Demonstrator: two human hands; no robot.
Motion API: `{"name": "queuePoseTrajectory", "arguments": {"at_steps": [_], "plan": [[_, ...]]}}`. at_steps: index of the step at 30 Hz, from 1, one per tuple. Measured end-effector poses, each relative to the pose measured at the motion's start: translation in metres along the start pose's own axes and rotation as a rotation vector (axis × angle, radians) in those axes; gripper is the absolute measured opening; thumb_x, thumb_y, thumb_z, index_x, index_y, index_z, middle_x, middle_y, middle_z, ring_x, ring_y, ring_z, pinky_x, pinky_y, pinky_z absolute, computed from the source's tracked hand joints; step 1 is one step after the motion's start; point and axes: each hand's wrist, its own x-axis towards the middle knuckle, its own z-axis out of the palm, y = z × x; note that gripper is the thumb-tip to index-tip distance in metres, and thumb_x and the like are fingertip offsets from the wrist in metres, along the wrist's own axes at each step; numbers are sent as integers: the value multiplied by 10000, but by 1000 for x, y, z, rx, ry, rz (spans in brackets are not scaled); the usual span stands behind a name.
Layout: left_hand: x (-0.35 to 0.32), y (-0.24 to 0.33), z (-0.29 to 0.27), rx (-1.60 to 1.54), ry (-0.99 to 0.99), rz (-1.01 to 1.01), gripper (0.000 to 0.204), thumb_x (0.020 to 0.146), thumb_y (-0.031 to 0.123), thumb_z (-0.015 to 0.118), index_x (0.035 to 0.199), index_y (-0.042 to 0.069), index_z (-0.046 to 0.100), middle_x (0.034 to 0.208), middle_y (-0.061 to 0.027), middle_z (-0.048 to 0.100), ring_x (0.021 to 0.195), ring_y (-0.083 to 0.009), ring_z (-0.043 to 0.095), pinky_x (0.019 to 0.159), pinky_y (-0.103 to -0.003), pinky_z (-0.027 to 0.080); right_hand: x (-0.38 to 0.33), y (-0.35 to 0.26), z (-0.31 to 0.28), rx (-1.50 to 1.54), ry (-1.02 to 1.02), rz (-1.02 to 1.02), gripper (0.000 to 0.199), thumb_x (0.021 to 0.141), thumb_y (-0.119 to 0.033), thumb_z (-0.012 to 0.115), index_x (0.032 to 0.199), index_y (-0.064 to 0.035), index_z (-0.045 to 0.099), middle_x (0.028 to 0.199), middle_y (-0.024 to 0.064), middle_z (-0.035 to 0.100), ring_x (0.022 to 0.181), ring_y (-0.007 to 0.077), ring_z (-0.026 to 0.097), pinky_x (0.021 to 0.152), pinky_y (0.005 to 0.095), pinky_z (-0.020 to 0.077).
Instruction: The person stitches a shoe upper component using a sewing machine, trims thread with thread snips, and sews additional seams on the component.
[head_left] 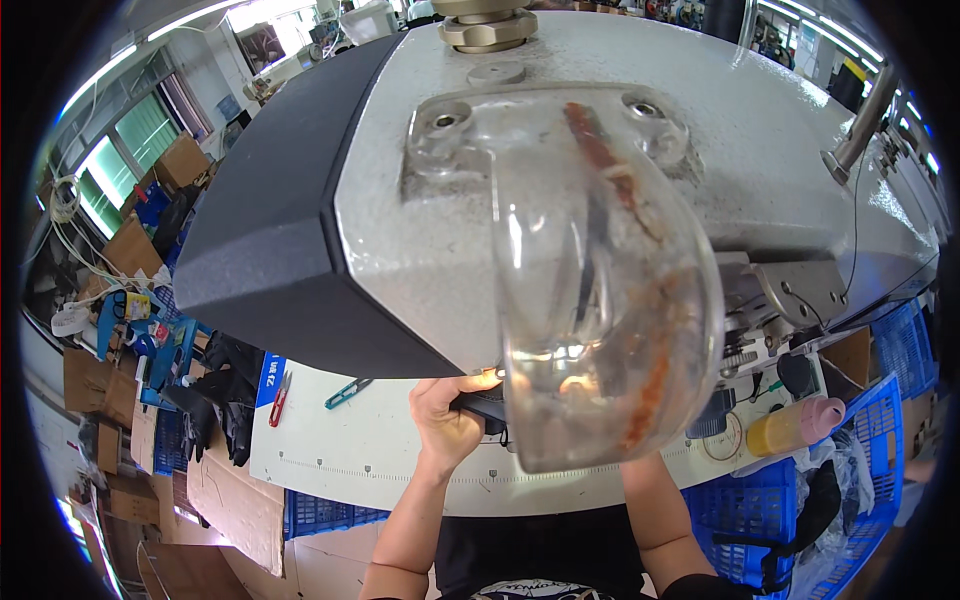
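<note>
A large grey-white sewing machine head [420, 210] with a dark end cover fills the upper middle. Its clear plastic guard [610, 330], streaked with rusty brown, bulges toward me. Below the machine, my left hand [445, 425] is closed on the edge of a black piece of material [485, 405]. The rest of that piece disappears behind the guard. My right forearm [655, 500] reaches up from below, and the guard hides my right hand and its fingers.
On the pale worktable [350, 450], with a ruler scale along its front edge, lie red thread snips [280, 402] and teal thread snips [348, 393]. A pink-capped bottle [795, 428] lies at right beside blue crates [745, 510]. Black pieces [230, 395] are heaped at left.
</note>
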Motion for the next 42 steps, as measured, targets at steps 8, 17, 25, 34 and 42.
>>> {"name": "queuePoseTrajectory", "arguments": {"at_steps": [8,17,25,34,42], "plan": [[1,0,-2,-24,-4,4,271,594,-108,626,785,64,710,765,-77,713,632,-168,639,619,-240,469,10,26,-18,-310,125,-312,572,649,-332,879,964,24,560,966,108,628,825,134,581,711,313,512],[6,-1,-7,-101,-83,-94,244,608,-67,653,811,45,729,719,-80,695,609,-142,624,587,-230,447,17,35,-30,-414,173,-425,552,674,-342,860,977,15,567,962,98,629,825,140,584,725,314,509],[-9,-34,10,-276,41,-238,225,597,-143,582,715,19,682,585,-54,587,531,-135,523,528,-245,392,16,41,-37,-473,213,-474,534,696,-351,843,988,6,573,957,88,631,825,145,587,737,315,507],[-15,-45,15,-251,60,-295,242,549,-147,467,667,24,592,631,-52,546,577,-196,488,556,-283,383,13,46,-41,-523,257,-521,515,721,-361,824,1000,-3,579,953,78,632,825,152,591,751,316,504],[-2,-31,15,-235,91,-202,173,601,-149,522,648,14,559,561,-36,496,529,-149,458,515,-272,360,13,51,-49,-560,294,-561,499,744,-369,807,1011,-11,585,948,69,634,825,157,594,763,317,502]]}}
